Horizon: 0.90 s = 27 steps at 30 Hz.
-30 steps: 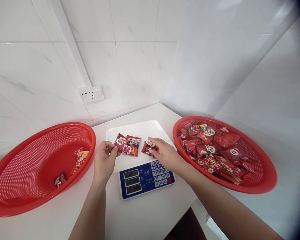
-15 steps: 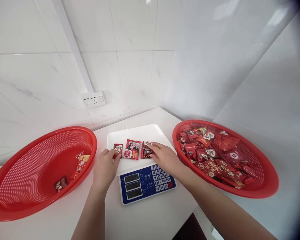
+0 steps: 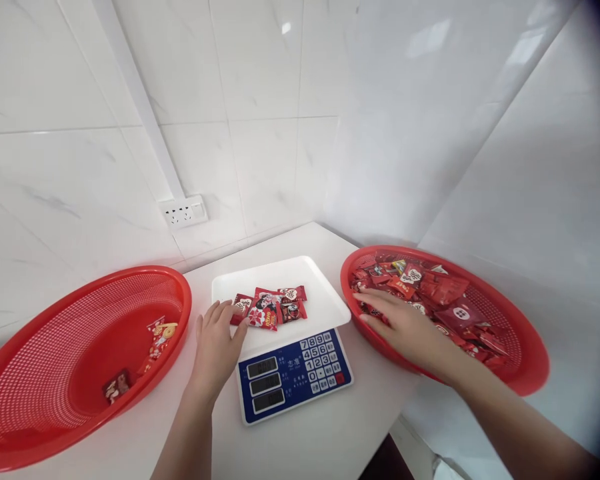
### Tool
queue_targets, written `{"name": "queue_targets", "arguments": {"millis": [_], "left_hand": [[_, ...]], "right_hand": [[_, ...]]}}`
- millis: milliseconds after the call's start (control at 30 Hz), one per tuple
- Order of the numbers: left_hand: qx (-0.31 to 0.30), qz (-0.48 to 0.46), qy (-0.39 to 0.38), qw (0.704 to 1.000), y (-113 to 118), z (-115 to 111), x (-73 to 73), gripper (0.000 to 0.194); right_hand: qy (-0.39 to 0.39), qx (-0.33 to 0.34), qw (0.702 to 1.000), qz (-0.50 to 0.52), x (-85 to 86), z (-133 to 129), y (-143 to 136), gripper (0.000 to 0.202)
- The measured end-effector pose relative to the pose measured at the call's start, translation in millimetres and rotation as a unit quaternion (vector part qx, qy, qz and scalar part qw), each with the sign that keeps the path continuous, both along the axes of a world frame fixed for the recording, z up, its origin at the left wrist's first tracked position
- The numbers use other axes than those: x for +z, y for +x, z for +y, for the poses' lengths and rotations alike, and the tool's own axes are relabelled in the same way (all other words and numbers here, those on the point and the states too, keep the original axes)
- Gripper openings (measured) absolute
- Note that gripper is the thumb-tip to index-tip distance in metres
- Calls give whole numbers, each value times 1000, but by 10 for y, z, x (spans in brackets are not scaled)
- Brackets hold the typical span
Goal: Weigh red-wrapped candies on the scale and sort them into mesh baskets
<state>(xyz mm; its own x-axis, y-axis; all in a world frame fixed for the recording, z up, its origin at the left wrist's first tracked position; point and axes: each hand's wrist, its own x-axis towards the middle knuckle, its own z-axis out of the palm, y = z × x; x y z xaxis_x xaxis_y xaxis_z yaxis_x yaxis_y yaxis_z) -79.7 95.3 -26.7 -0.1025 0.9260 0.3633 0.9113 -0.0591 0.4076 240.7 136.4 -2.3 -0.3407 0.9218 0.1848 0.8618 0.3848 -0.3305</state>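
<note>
Several red snack packets (image 3: 264,312) lie close together on the white tray (image 3: 325,313) of a scale. My left hand (image 3: 219,340) is at the tray's left side, fingers apart, its fingertips by the leftmost packet (image 3: 242,305). Over the near left rim of the right red basket (image 3: 527,353) reaches my right hand (image 3: 405,330), its fingers spread above the red packets (image 3: 447,288) heaped inside. Nothing shows in its grasp. The scale's blue panel (image 3: 295,377) with displays and keys faces me.
On the left, a second red basket (image 3: 75,300) holds a few packets (image 3: 161,339) at its right side and a dark one (image 3: 116,385) near the bottom. Behind the white table (image 3: 300,440) are a tiled wall and a socket (image 3: 183,212).
My right hand has moved from the tray to the right basket. The packets on the tray have been pushed closer together and overlap. The view has shifted slightly.
</note>
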Motion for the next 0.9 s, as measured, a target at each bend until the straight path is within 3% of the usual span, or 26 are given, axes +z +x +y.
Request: {"name": "queue_targets", "arguments": {"millis": [133, 233, 467, 600, 767, 900], "left_hand": [[-3, -37, 8, 999, 19, -15, 20, 20], [-20, -48, 24, 998, 25, -10, 16, 24], [-40, -46, 33, 998, 13, 41, -28, 33], [-48, -50, 29, 997, 31, 48, -27, 35], [-33, -76, 39, 996, 97, 13, 37, 31], [-28, -92, 44, 994, 145, -24, 91, 31]], "right_hand": [[-31, -105, 993, -45, -108, 1, 661, 44], [-78, -127, 986, -79, -217, -24, 908, 48], [-142, -112, 979, -95, -92, -155, 775, 55], [-142, -122, 981, -59, -3, -178, 676, 43], [-80, -151, 985, 37, 54, -146, 642, 29], [-58, -178, 982, 35, 82, -97, 732, 33]]}}
